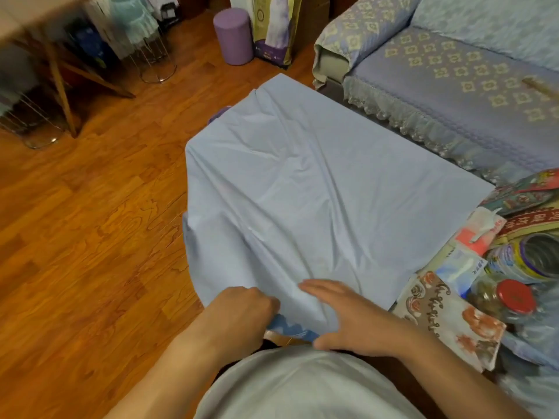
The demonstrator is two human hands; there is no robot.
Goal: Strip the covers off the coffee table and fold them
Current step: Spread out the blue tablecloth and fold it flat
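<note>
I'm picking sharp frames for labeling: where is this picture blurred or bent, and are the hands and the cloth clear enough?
Head view: the blue cloth and both hands, left and right, are fairly sharp; the top-left corner with the wire baskets is smeared by blur; the wide lens bends the floor boards and the sofa edge; lighting is soft and warm, with a mild sheen on the floor.

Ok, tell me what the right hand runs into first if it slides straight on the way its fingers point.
The right hand points up-left, so it likely crosses only more light blue cover toward its left edge; no separate object shows there.
</note>
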